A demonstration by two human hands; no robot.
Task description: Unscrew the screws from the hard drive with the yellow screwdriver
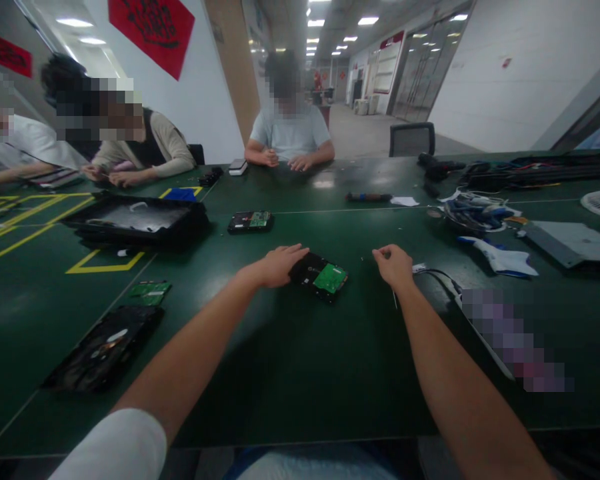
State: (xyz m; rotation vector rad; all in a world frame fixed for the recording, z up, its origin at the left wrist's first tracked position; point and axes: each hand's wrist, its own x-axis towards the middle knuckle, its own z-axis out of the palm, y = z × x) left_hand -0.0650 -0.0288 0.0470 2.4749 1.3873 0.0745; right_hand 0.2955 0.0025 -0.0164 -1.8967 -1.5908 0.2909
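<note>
Two bare hands reach over the green table (300, 360), well apart from each other. Palm down, the left hand (281, 265) lies on the left edge of a black hard drive (318, 275), its fingers nearly straight; I can't tell if its thumb grips underneath. That drive is on the table between the hands, green board (333, 279) facing up. The right hand (394, 265) is curled closed on a thin pale stick (395, 299), which pokes out below. Both arms stretch forward, and the left one slants inward.
</note>
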